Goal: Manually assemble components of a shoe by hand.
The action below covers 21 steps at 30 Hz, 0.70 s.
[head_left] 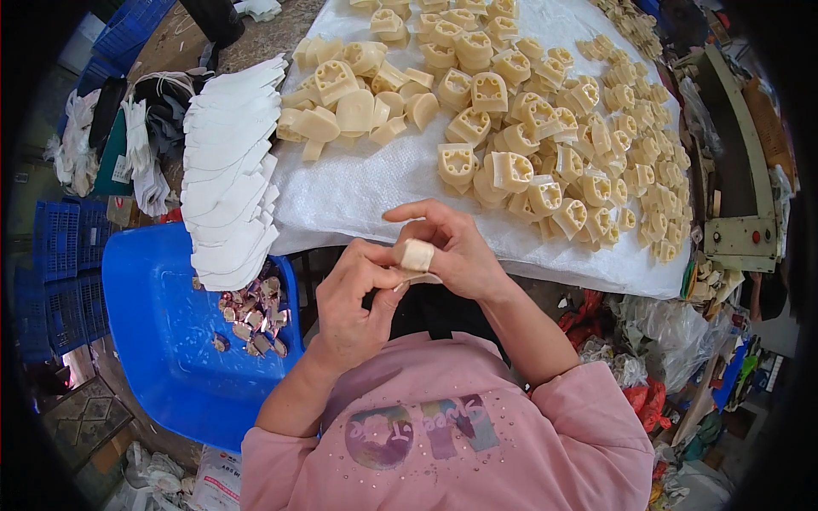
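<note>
Both hands meet in front of my chest, just off the near edge of the covered table. Between them is a small cream block-like piece [417, 255], with a thin pale edge showing below it; the fingers hide the rest. My left hand [351, 298] pinches at its left side, thumb and index finger together. From the right, my right hand [456, 254] closes round the piece, its index finger stretched out above. Beyond the hands lie many cream moulded plastic shoe heels [511, 170], several showing hollowed ends. Overlapping white tongue-shaped sheets [228, 162] fan out at the left.
White woven sheeting [341, 200] covers the table. Below the white sheets, a blue basin [170, 358] holds shiny purple-pink pieces [256, 315]. Blue crates [58, 243] stand far left. A pale green metal machine [740, 238] and clear plastic bags [673, 336] are at the right.
</note>
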Motion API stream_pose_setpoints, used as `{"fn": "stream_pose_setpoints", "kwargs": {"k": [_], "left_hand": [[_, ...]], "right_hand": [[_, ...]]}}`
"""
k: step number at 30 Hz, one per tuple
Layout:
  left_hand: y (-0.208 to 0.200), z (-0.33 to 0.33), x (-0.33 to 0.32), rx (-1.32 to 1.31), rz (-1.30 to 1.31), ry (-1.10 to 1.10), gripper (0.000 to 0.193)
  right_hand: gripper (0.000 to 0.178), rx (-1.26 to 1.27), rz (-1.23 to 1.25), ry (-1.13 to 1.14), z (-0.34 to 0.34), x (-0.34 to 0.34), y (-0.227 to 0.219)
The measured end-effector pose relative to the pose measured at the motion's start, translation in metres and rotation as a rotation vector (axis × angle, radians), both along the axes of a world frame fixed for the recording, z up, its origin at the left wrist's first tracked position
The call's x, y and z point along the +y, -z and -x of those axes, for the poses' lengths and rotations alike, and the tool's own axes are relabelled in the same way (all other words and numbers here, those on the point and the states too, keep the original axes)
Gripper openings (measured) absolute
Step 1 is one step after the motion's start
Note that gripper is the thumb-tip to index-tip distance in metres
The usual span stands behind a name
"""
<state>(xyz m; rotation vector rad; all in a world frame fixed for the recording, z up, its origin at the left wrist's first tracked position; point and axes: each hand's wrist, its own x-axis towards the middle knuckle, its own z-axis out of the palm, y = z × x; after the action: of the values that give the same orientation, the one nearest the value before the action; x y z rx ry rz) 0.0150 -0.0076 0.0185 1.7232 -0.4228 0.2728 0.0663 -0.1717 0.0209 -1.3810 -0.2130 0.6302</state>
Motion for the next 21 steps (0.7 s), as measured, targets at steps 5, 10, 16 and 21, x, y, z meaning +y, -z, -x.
{"fn": "stream_pose_setpoints", "kwargs": {"k": [5,10,16,21], "left_hand": [[-0.005,-0.002,-0.008,0.199,0.419,-0.12,0.011],[0.002,-0.001,-0.011,0.369,0.58,-0.121,0.011],[0.001,-0.003,-0.011,0.39,0.6,-0.123,0.011],[-0.004,-0.001,-0.01,0.37,0.45,-0.092,0.012]], "right_hand": [[0.031,-0.089,-0.201,0.085,0.001,-0.002,0.006],[0.019,-0.579,0.008,0.134,0.005,0.003,0.01],[0.012,-0.56,0.059,0.209,0.005,0.009,0.004],[0.01,-0.647,0.154,0.18,0.004,0.008,-0.001]]}}
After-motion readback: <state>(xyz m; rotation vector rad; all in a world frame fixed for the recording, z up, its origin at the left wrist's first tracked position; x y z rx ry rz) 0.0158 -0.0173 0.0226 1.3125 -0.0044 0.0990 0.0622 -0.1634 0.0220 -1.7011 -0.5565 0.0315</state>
